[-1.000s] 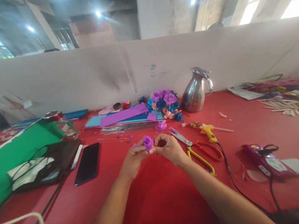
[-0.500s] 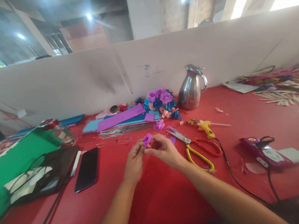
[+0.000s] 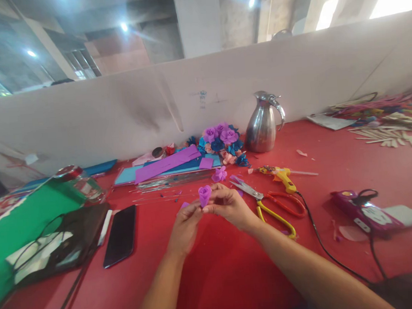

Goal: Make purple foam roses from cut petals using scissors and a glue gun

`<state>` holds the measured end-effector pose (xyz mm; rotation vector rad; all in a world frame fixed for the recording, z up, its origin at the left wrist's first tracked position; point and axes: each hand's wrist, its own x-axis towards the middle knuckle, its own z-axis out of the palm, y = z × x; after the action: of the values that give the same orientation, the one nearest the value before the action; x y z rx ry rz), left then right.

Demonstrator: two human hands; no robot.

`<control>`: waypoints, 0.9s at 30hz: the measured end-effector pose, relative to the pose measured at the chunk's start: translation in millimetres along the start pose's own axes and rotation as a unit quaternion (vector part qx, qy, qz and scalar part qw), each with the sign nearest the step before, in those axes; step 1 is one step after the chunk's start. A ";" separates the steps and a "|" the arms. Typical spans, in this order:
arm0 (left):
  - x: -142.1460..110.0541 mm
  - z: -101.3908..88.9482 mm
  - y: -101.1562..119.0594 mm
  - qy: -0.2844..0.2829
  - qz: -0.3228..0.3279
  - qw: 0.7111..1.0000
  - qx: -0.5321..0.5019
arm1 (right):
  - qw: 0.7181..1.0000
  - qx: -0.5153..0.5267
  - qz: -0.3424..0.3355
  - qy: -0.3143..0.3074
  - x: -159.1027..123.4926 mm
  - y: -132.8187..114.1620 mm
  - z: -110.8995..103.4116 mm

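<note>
A small purple paper rose (image 3: 205,195) stands upright between my two hands, above the red table. My left hand (image 3: 186,225) pinches its base from the left. From the right, my right hand (image 3: 231,206) grips the same base with thumb and fingers. Just beyond lies a loose purple paper flower (image 3: 219,174). Behind it is a bunch of purple, blue and pink paper flowers (image 3: 222,141). Scissors (image 3: 262,198) with one red and one yellow handle lie right of my right hand, blades towards the flowers.
A yellow glue gun (image 3: 282,178) lies beyond the scissors, its cord trailing to a purple power strip (image 3: 367,213). A steel jug (image 3: 261,124) stands by the wall. Purple paper strips (image 3: 169,162) lie at the back; a phone (image 3: 120,236) and a glass jar (image 3: 87,185) are left.
The rose tipped towards my view half a second ago and is upright again now. Both hands kept hold of it. The view has shifted slightly right.
</note>
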<state>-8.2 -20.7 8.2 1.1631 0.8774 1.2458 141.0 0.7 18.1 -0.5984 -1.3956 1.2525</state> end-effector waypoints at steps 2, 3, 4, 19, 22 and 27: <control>0.5 -2.2 0.6 0.009 0.003 1.000 0.006 | 1.000 -0.001 0.003 -0.023 0.3 -1.9 0.0; 0.8 -2.8 0.7 0.020 0.007 1.000 0.010 | 0.999 -0.008 0.003 -0.032 0.4 -2.6 0.0; 1.2 -3.2 0.5 0.033 0.014 0.999 0.014 | 0.999 -0.017 0.004 -0.039 0.5 -3.0 -0.1; 3.8 2.0 -4.3 0.130 0.051 0.988 0.061 | 0.999 -0.040 -0.012 0.034 -3.1 -8.6 4.0; 3.2 4.4 -1.7 0.128 0.050 0.988 0.075 | 0.993 -0.070 -0.065 0.070 -4.1 -11.5 3.0; 1.4 10.5 4.6 0.107 0.048 0.991 0.058 | 0.979 -0.130 -0.147 0.057 -6.7 -17.7 1.9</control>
<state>1.0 -21.5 15.2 1.1897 1.0745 1.4327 146.0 -11.4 31.9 -0.6049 -1.5006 0.7968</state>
